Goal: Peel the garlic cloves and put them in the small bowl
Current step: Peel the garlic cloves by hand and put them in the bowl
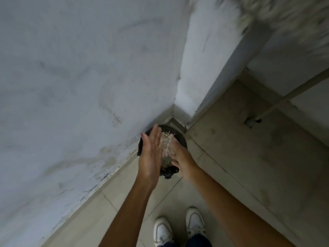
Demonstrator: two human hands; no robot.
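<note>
Centre of frame: your left hand (150, 154) and right hand (183, 157), fingers straight and holding nothing, over a black-lined bin (181, 139) of pale peelings (167, 143); white shoes (178, 227) below.

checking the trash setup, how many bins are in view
1: a black-lined bin stands in the wall corner, under the left hand and right hand. No other shows.

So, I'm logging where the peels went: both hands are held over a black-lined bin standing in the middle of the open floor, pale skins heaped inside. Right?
Not quite. The bin stands in the corner against the wall, not on open floor. The rest holds in the head view: left hand and right hand above it, pale skins heaped inside.
</note>
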